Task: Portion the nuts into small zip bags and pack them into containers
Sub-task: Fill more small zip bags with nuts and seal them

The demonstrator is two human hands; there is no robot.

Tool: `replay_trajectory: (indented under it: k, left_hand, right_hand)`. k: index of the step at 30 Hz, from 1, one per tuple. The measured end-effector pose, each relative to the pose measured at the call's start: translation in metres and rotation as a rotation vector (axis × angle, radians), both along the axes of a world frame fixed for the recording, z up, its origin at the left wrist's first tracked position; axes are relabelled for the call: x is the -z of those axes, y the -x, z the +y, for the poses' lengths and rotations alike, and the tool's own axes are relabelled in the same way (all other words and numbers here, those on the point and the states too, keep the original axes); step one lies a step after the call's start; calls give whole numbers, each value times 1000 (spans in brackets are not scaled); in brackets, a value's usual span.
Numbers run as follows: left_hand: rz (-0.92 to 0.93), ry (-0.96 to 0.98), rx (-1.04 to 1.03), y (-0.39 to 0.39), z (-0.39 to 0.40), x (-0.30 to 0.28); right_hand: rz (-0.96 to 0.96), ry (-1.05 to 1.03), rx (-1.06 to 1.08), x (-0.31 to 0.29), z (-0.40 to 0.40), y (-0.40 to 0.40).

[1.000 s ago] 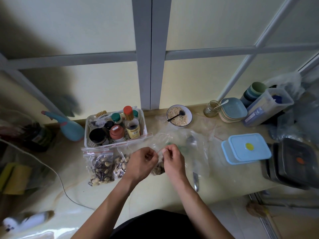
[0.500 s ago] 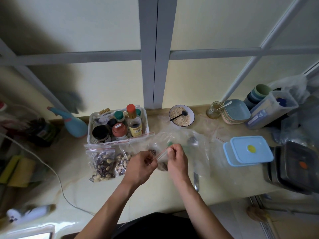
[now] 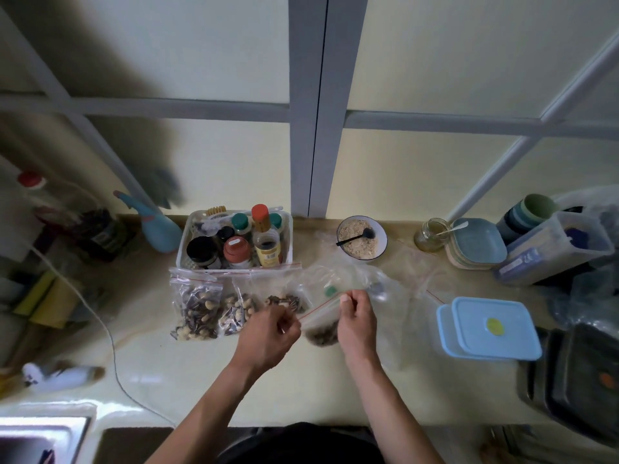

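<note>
The person holds a small zip bag [image 3: 322, 324] of nuts just in front of the white basket [image 3: 234, 244] of jars; the left hand [image 3: 269, 333] pinches one end of its red zip strip with curled fingers; the right hand [image 3: 355, 321] pinches the other end; two filled bags [image 3: 197, 308] lie touching the basket's front; a blue container [image 3: 490, 328] sits well to the right of the basket.
</note>
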State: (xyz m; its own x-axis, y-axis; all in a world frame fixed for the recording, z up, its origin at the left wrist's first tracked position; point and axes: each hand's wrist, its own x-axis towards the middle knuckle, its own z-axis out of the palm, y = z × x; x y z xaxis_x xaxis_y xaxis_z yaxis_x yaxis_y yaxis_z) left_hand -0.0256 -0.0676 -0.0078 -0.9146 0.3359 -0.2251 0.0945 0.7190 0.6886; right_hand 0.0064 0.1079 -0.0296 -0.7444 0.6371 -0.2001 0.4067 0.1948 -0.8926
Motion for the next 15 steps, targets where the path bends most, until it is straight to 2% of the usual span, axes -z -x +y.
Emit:
replay_trajectory:
  k: [7, 13, 15]
  left_hand:
    - [-33, 71, -99, -3, 4, 8]
    - [-8, 90, -168, 0, -13, 15]
    - [-5, 116, -142, 2, -25, 18]
  right_hand:
    - [-98, 46, -85, 12, 5, 4]
    - [-156, 365, -150, 23, 0, 14]
    - [-215, 402, -218, 27, -4, 16]
